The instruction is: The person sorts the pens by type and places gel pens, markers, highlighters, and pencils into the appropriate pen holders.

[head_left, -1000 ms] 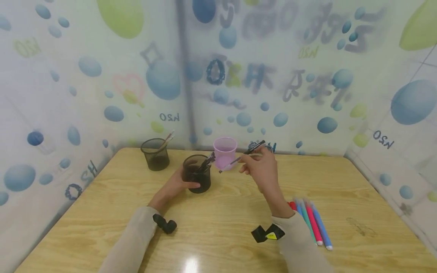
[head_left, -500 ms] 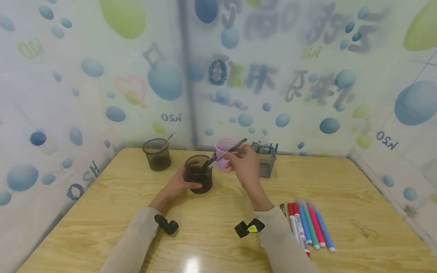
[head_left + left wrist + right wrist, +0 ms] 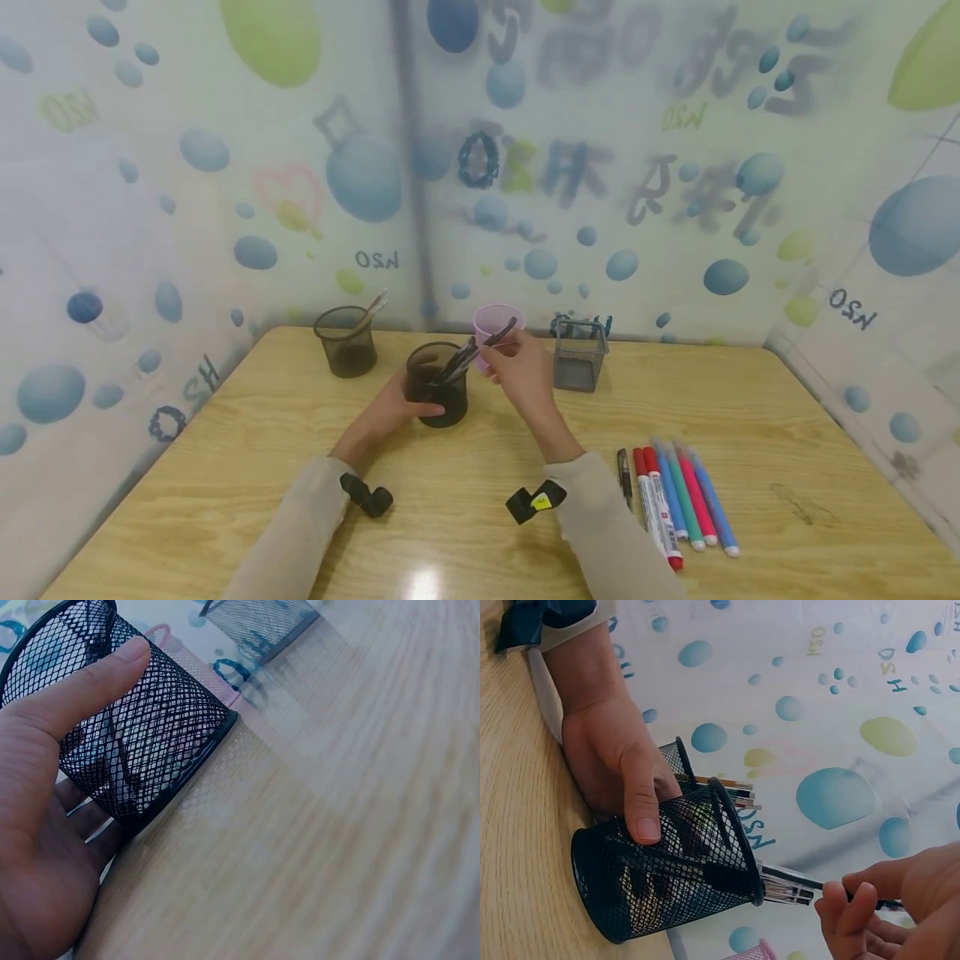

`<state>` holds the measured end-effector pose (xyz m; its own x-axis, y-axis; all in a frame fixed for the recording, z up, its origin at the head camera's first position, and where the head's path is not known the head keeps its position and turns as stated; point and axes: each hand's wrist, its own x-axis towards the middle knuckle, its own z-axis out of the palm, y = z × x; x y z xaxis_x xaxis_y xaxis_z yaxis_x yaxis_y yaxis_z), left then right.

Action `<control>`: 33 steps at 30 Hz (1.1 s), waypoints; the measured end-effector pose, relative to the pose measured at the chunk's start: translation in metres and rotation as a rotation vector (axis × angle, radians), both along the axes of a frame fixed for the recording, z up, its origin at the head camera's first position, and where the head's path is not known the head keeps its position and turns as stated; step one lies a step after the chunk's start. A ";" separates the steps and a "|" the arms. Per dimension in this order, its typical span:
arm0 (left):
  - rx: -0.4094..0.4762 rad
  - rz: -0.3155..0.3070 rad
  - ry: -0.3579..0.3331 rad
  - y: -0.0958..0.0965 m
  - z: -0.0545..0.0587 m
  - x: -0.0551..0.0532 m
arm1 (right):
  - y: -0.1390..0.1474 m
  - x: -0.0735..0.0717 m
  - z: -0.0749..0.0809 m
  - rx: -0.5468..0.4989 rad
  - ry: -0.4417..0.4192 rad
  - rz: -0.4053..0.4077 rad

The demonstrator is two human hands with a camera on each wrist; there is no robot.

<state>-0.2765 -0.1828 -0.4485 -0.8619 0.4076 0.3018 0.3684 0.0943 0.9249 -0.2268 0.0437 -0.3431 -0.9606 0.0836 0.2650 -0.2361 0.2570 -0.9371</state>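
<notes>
My left hand (image 3: pixel 386 410) grips a round black mesh pen cup (image 3: pixel 444 410), tilted in the right wrist view. In the left wrist view the thumb lies across the mesh wall, with the other fingers behind it. Several pens (image 3: pixel 789 891) stick out of the cup's mouth. My right hand (image 3: pixel 527 373) pinches a dark pen (image 3: pixel 505 330) between thumb and fingers, slanting toward that mouth. The held pen's lower end lies beside the other pens at the rim; whether it is inside cannot be made out.
A second black mesh cup (image 3: pixel 349 354) with pencils stands back left. A pink cup (image 3: pixel 489 315) is partly hidden behind my right hand. A grey square mesh holder (image 3: pixel 577 368) stands right of it. Felt-tip pens (image 3: pixel 697 500), red-capped markers (image 3: pixel 654 500) and a black pen (image 3: pixel 624 477) lie front right.
My right hand has moved left with the pen, bringing it down to the cup's mouth. The square holder and the black pen on the table have come into full view. My left hand stays put.
</notes>
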 end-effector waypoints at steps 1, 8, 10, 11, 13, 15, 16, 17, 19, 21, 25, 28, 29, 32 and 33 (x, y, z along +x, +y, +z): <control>-0.005 0.005 -0.001 0.000 0.000 0.000 | 0.000 0.000 -0.001 0.007 -0.003 0.005; -0.022 0.016 -0.003 0.000 0.001 0.001 | -0.002 -0.002 -0.004 0.049 0.004 0.015; -0.020 0.016 -0.007 0.000 0.002 0.001 | -0.003 -0.003 -0.006 0.041 0.009 0.021; -0.021 0.017 -0.008 0.000 0.002 0.001 | -0.004 -0.003 -0.006 0.037 0.009 0.024; -0.026 0.019 -0.006 0.000 0.002 0.001 | -0.005 -0.004 -0.007 0.025 0.014 0.029; -0.036 0.023 -0.002 0.000 0.001 0.001 | -0.007 -0.005 -0.008 0.030 0.020 0.023; -0.039 0.023 0.001 0.000 0.001 0.001 | -0.008 -0.004 -0.008 0.035 0.023 0.019; -0.040 0.023 0.001 0.000 0.001 0.001 | -0.009 -0.004 -0.009 0.050 0.027 0.015; -0.044 0.026 0.002 0.000 0.001 0.001 | -0.010 -0.004 -0.009 0.075 0.032 0.009; -0.046 0.028 0.001 0.000 0.002 0.002 | -0.011 -0.003 -0.010 0.105 0.035 0.002; -0.044 0.024 0.003 0.000 0.002 0.002 | -0.012 -0.003 -0.012 0.139 0.033 -0.007; -0.043 0.021 0.006 0.000 0.002 0.002 | -0.012 -0.004 -0.013 0.130 0.025 -0.006; -0.045 0.024 0.005 0.000 0.002 0.001 | -0.012 -0.004 -0.013 0.123 0.021 -0.003; -0.050 0.031 -0.001 0.000 0.003 0.002 | -0.012 -0.005 -0.014 0.106 0.020 0.006; -0.053 0.033 -0.001 0.000 0.003 0.002 | -0.012 -0.005 -0.014 0.104 0.020 0.007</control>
<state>-0.2747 -0.1827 -0.4457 -0.8753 0.3945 0.2797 0.3636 0.1555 0.9185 -0.2318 0.0314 -0.3575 -0.9556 0.0482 0.2907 -0.2562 0.3515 -0.9004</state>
